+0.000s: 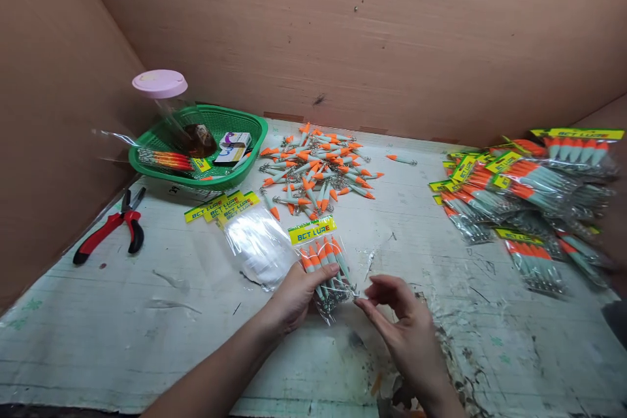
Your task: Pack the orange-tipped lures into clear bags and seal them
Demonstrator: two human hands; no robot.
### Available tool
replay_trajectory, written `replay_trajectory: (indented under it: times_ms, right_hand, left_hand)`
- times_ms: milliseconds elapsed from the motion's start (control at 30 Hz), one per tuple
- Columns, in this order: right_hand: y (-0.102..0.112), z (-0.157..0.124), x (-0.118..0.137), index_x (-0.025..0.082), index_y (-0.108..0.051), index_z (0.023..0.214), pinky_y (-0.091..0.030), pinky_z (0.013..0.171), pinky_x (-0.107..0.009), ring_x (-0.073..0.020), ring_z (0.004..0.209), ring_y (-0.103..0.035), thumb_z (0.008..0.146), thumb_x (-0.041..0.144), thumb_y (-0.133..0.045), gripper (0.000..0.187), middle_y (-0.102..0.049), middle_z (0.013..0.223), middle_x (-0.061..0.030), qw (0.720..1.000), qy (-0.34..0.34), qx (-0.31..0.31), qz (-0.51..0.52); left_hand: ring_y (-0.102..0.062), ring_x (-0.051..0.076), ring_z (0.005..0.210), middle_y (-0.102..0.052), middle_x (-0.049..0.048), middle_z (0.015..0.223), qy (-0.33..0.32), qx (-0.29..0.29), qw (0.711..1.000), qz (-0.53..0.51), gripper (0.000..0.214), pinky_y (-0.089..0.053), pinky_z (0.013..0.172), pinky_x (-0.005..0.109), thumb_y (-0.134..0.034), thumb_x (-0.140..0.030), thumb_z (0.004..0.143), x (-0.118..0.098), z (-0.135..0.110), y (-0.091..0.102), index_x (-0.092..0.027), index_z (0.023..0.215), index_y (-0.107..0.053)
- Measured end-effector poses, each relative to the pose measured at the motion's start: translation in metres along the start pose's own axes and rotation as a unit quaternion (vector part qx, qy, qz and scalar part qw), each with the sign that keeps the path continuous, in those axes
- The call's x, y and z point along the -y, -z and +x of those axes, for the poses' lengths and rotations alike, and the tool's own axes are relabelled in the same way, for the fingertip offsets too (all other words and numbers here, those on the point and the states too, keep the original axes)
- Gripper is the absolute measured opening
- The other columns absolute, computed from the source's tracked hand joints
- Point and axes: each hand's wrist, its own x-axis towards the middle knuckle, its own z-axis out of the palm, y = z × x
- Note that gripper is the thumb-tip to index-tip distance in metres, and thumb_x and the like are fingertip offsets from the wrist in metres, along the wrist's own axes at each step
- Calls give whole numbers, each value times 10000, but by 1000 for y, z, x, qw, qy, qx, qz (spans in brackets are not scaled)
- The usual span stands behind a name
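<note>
One clear plastic bag with a yellow header (323, 261), holding at least four orange-tipped lures, lies at the table's front. The left hand (294, 297) clamps its side and the right hand (399, 326) pinches its lower corner. Beyond lie three empty yellow-header bags (245, 228) and one heap of loose lures (316, 170).

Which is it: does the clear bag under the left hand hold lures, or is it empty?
Filled. The clear bag, held by the left hand, shows several orange-tipped lures side by side below its yellow label.

Left hand (294, 294) and right hand (409, 333) are bare, forearms uncovered.
</note>
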Motion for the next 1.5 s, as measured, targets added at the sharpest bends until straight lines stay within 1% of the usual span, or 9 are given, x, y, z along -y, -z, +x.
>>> replay_trajectory:
  times_ms: [133,267,367,467,533,867,1033,1233,1500]
  right_hand:
    - [2,-19,-8,187,-568,683,-460,460,-194,-107,525,-565,841,230,-588,165,-565,589,18,1000,3,8,-17]
    - [5,-33,-19,186,-540,672,-432,454,-195,-102,520,-532,860,202,-543,189,-524,602,20,999,9,-20,-45]
    - [6,-36,-23,188,-528,689,-455,522,-222,-121,599,-540,870,166,-503,184,-516,665,2,996,39,-14,-78]
    - [7,-36,-23,195,-507,701,-464,574,-244,-135,655,-537,865,123,-480,181,-517,695,-4,994,65,-8,-91]
    - [7,-36,-23,199,-491,713,-456,580,-246,-137,662,-527,862,96,-464,184,-512,696,-2,993,76,1,-94]
    - [-4,-40,-33,186,-484,718,-399,599,-254,-144,651,-466,892,77,-406,219,-473,681,-20,970,127,-2,-205]
    - [-2,-37,-36,165,-539,780,-389,630,-283,-168,682,-447,901,72,-384,217,-515,704,-50,957,179,12,-228]
    - [-1,-32,-37,148,-549,812,-379,633,-300,-184,699,-436,892,62,-368,216,-537,724,-66,942,213,17,-259]
    - [-4,-27,-26,170,-534,779,-364,600,-287,-174,678,-445,907,161,-447,155,-502,707,-46,949,198,16,-244]
  left_hand:
    - [-663,199,781,-710,78,865,-23,34,995,86,394,-508,747,311,-782,-317,617,13,8,0,-138,937,-638]
    - [-621,263,1016,-576,163,1233,-96,-11,970,224,737,-490,862,398,-729,-371,676,18,-4,-3,-183,1305,-396]
    - [-404,344,1278,-325,200,1453,-216,-50,860,460,862,-343,1021,527,-715,-345,676,23,-21,-1,-202,1401,-271]
    - [-138,345,1394,-253,159,1503,-308,34,693,650,782,-158,1097,582,-674,-306,705,35,-25,3,-207,1395,-320]
    - [-122,321,1401,-276,143,1498,-319,84,627,706,717,-149,1099,588,-597,-298,773,44,-19,5,-205,1414,-289]
    - [-143,297,1401,-302,131,1486,-363,62,496,786,615,-210,1086,573,-473,-257,860,54,-6,16,-158,1428,-258]
    - [-203,304,1386,-339,104,1473,-388,38,454,801,528,-197,1078,596,-453,-252,869,54,-6,13,-196,1386,-360]
    - [-104,328,1403,-238,145,1510,-398,63,442,801,718,-174,1069,615,-502,-344,843,48,-5,18,-163,1451,-167]
    - [-493,252,1134,-529,142,1219,-437,-42,563,701,413,-450,914,420,-546,-230,826,49,-15,28,-176,1232,-492]
